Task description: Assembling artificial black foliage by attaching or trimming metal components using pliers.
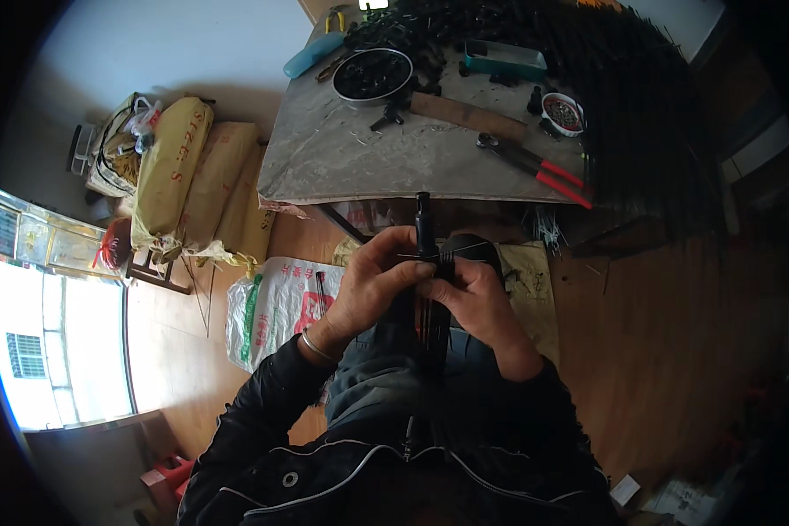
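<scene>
Above my lap, in front of the table edge, I hold a black rod-like piece (425,217) upright, with dark thin strips hanging below it; it resembles an umbrella frame. My left hand (384,276) pinches it from the left, thumb and fingertips pressed against the black sleeve. From the right, my right hand (475,302) grips its lower part, thumb close to the left thumb. A thin pale wire (465,249) crosses the piece at the fingertips. Which hand holds the wire I cannot tell.
On the grey table (324,167) lie red-handled pliers (561,180), a wooden strip (469,116), a bowl of black parts (373,74), a small bowl of tiny pieces (563,114) and a teal tray (504,60). Long black rods (649,114) heap at the right. Yellow sacks (175,167) stand left.
</scene>
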A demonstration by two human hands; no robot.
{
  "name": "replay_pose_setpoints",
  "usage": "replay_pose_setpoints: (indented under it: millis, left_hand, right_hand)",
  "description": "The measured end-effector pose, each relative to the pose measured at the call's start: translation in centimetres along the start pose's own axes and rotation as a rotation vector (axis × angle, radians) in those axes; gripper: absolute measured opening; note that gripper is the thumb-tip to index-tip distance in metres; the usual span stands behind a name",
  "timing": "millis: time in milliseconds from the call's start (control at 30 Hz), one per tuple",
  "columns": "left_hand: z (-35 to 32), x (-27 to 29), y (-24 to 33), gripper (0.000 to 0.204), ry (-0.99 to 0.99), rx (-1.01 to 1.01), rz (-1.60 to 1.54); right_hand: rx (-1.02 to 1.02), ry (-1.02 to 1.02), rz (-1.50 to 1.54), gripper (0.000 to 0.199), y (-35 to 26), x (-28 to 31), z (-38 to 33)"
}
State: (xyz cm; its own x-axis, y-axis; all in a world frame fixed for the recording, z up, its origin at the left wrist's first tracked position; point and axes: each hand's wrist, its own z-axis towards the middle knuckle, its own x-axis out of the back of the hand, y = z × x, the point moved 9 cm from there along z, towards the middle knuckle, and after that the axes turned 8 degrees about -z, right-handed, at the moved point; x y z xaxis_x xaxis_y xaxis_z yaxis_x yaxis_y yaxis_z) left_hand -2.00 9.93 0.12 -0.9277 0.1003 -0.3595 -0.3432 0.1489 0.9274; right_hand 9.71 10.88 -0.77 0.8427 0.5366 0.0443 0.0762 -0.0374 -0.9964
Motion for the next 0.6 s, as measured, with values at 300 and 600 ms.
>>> replay_pose_setpoints:
  millis: [300, 600]
  left_hand:
    - [0.3, -1.4, -0.5, 0.029, -0.078, -0.024, -0.145]
    - [1.6, -0.9, -1.5, 0.029, -0.236, 0.003, -0.175]
  right_hand:
    - [-0.156, -0.224, 0.464, 0.029, 5.8, -0.2, 0.6]
    - [-0.042, -0.071, 0.760, 0.042, 2.9, -1.8, 0.2]
